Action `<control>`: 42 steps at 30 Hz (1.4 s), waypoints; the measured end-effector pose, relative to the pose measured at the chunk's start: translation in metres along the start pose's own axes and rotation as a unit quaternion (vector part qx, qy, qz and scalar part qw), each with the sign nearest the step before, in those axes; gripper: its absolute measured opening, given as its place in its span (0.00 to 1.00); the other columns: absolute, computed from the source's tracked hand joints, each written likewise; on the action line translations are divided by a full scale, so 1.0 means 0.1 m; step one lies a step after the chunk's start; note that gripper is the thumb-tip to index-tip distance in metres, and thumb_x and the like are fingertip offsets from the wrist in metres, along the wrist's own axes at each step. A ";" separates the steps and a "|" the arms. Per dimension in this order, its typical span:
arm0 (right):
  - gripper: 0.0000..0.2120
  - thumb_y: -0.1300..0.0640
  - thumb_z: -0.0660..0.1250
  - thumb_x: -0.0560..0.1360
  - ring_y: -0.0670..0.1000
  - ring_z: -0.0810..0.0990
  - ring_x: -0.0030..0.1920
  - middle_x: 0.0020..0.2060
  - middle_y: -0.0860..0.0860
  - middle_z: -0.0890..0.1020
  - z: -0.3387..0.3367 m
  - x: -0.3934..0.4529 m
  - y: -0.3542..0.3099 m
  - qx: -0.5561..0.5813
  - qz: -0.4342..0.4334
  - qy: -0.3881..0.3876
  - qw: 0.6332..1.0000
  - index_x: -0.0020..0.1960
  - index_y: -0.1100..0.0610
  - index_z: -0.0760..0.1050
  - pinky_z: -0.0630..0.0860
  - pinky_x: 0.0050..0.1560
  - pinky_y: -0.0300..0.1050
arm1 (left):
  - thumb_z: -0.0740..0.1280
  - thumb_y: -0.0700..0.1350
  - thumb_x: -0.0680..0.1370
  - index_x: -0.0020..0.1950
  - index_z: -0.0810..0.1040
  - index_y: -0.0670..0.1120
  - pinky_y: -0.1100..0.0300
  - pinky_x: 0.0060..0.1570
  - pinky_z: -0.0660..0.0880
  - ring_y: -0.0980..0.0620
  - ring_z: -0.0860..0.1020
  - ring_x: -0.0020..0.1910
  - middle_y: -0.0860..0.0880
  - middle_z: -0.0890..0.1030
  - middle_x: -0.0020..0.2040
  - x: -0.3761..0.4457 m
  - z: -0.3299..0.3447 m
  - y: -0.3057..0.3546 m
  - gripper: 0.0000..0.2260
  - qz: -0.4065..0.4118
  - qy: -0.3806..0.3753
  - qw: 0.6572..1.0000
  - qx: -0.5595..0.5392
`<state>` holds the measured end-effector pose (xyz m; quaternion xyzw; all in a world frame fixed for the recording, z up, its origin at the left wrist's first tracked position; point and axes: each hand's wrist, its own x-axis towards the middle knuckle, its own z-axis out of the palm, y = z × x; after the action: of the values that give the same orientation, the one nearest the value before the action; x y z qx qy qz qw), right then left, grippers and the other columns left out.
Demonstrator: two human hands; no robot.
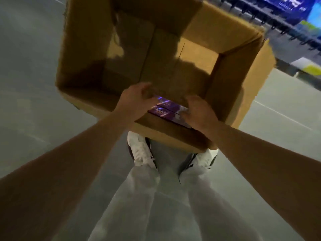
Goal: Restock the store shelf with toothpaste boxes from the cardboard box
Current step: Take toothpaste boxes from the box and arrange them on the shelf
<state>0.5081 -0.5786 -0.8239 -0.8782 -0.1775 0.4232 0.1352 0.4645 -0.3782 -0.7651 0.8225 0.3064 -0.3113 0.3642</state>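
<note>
A large open cardboard box (pixel 224 84) stands on the grey floor in front of my feet, flaps up. Inside, against its near wall, lie purple toothpaste boxes (pixel 166 108), two of them showing side by side. My left hand (pixel 137 98) reaches over the near wall and grips the left end of the toothpaste boxes with curled fingers. My right hand (pixel 196 112) grips their right end. Most of the box's bottom is bare and in shadow. The view is blurred.
A store shelf (pixel 286 32) with dark rails and blue and green packaging runs along the upper right. My legs in light trousers and white shoes (pixel 140 150) stand just behind the box. Grey floor lies to the left and right.
</note>
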 end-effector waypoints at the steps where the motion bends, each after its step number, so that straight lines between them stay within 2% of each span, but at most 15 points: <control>1: 0.25 0.50 0.68 0.74 0.62 0.74 0.62 0.62 0.60 0.74 0.13 0.14 0.03 0.002 0.003 -0.007 1.000 0.68 0.58 0.69 0.73 0.60 0.55 | 0.70 0.50 0.74 0.71 0.70 0.52 0.60 0.63 0.66 0.50 0.73 0.65 0.49 0.76 0.66 0.13 0.03 -0.09 0.26 0.002 -0.007 1.000 0.009; 7: 0.26 0.46 0.70 0.70 0.62 0.76 0.57 0.59 0.58 0.75 0.63 0.68 0.06 -0.027 0.022 -0.071 0.997 0.64 0.56 0.70 0.75 0.53 0.52 | 0.71 0.49 0.73 0.71 0.70 0.50 0.69 0.55 0.64 0.53 0.74 0.63 0.51 0.76 0.65 0.74 0.25 -0.41 0.27 0.017 -0.025 1.000 0.006; 12: 0.20 0.50 0.69 0.71 0.61 0.77 0.57 0.56 0.57 0.78 0.71 0.74 0.06 -0.069 0.045 -0.062 0.995 0.62 0.53 0.75 0.75 0.50 0.50 | 0.72 0.49 0.72 0.71 0.70 0.49 0.66 0.56 0.65 0.52 0.73 0.64 0.50 0.75 0.66 0.92 0.28 -0.53 0.28 0.018 -0.043 0.999 0.014; 14: 0.18 0.50 0.69 0.72 0.62 0.78 0.55 0.54 0.58 0.80 0.67 0.72 0.08 -0.060 0.053 -0.034 0.996 0.61 0.53 0.75 0.76 0.49 0.50 | 0.73 0.48 0.71 0.70 0.71 0.49 0.67 0.55 0.66 0.52 0.74 0.63 0.49 0.76 0.65 0.96 0.26 -0.56 0.28 0.026 -0.043 0.998 0.028; 16: 0.20 0.49 0.70 0.71 0.63 0.79 0.53 0.52 0.58 0.81 0.63 0.69 0.08 -0.010 0.071 0.035 0.997 0.61 0.53 0.74 0.77 0.49 0.52 | 0.73 0.46 0.71 0.70 0.71 0.48 0.65 0.55 0.67 0.50 0.75 0.62 0.47 0.77 0.64 0.99 0.27 -0.57 0.27 0.047 -0.054 0.995 0.063; 18: 0.21 0.51 0.70 0.71 0.63 0.79 0.53 0.53 0.58 0.80 0.58 0.68 0.07 0.027 0.084 0.096 0.992 0.62 0.54 0.73 0.75 0.49 0.51 | 0.73 0.45 0.72 0.69 0.71 0.47 0.63 0.53 0.68 0.47 0.75 0.61 0.46 0.77 0.63 1.01 0.36 -0.57 0.27 0.083 -0.098 0.984 0.123; 22: 0.19 0.52 0.72 0.71 0.62 0.78 0.54 0.53 0.58 0.80 0.57 0.74 0.07 0.068 0.097 0.126 0.985 0.59 0.56 0.74 0.73 0.51 0.49 | 0.73 0.49 0.72 0.67 0.72 0.45 0.56 0.54 0.73 0.44 0.76 0.58 0.43 0.78 0.62 1.14 0.59 -0.65 0.25 0.147 -0.210 0.931 0.261; 25: 0.19 0.50 0.72 0.70 0.61 0.79 0.53 0.52 0.57 0.82 0.62 0.79 0.12 0.124 0.125 0.146 0.973 0.58 0.55 0.75 0.76 0.52 0.49 | 0.72 0.51 0.73 0.62 0.78 0.47 0.56 0.51 0.73 0.45 0.78 0.54 0.44 0.80 0.58 1.31 0.70 -0.73 0.19 0.166 -0.218 0.915 0.295; 28: 0.19 0.49 0.72 0.69 0.59 0.80 0.52 0.52 0.55 0.82 0.63 0.86 0.15 0.161 0.150 0.160 0.962 0.58 0.53 0.76 0.76 0.52 0.48 | 0.72 0.49 0.73 0.59 0.81 0.49 0.59 0.51 0.72 0.47 0.78 0.54 0.46 0.81 0.57 1.44 0.73 -0.80 0.15 0.167 -0.218 0.920 0.280; 30: 0.19 0.48 0.72 0.69 0.59 0.80 0.52 0.51 0.55 0.82 0.61 0.90 0.14 0.160 0.143 0.165 0.963 0.57 0.53 0.76 0.76 0.51 0.48 | 0.72 0.47 0.74 0.57 0.82 0.46 0.60 0.51 0.71 0.47 0.79 0.55 0.46 0.82 0.57 1.51 0.71 -0.84 0.13 0.167 -0.223 0.932 0.230; 33: 0.18 0.48 0.71 0.69 0.59 0.80 0.52 0.51 0.55 0.82 0.55 0.93 0.10 0.168 0.129 0.176 0.962 0.57 0.54 0.76 0.75 0.50 0.47 | 0.69 0.45 0.76 0.53 0.83 0.42 0.63 0.47 0.70 0.47 0.80 0.54 0.44 0.83 0.54 1.60 0.71 -0.84 0.10 0.102 -0.168 0.973 0.123; 36: 0.18 0.48 0.71 0.70 0.56 0.80 0.51 0.50 0.53 0.82 0.46 0.97 0.06 0.202 0.136 0.197 0.950 0.57 0.54 0.76 0.76 0.50 0.46 | 0.70 0.46 0.75 0.50 0.82 0.43 0.62 0.47 0.71 0.49 0.80 0.51 0.45 0.83 0.51 1.63 0.72 -0.81 0.08 0.048 -0.155 0.985 0.060; 38: 0.18 0.49 0.71 0.70 0.54 0.80 0.52 0.51 0.52 0.82 0.42 0.99 0.05 0.219 0.149 0.198 0.944 0.58 0.53 0.77 0.75 0.50 0.43 | 0.76 0.49 0.70 0.55 0.80 0.46 0.62 0.51 0.73 0.53 0.78 0.51 0.47 0.82 0.53 1.55 0.69 -0.79 0.16 0.051 -0.215 0.975 0.039; 40: 0.18 0.50 0.71 0.70 0.54 0.80 0.52 0.51 0.52 0.82 0.40 1.01 0.07 0.224 0.160 0.200 0.940 0.59 0.53 0.77 0.75 0.50 0.42 | 0.79 0.54 0.64 0.63 0.75 0.47 0.59 0.55 0.73 0.51 0.75 0.55 0.48 0.76 0.58 1.49 0.68 -0.82 0.31 0.127 -0.257 0.947 0.143; 42: 0.18 0.49 0.71 0.70 0.54 0.80 0.52 0.51 0.52 0.82 0.40 1.02 0.09 0.233 0.166 0.198 0.938 0.59 0.53 0.77 0.76 0.52 0.46 | 0.79 0.55 0.62 0.66 0.70 0.47 0.57 0.56 0.71 0.48 0.71 0.59 0.46 0.71 0.62 1.47 0.72 -0.83 0.37 0.204 -0.254 0.908 0.262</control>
<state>0.5370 -0.5397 -0.9225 -0.9050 0.1049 0.2871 0.2958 0.4734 -0.3489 -0.9462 0.8258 -0.0636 -0.4981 0.2567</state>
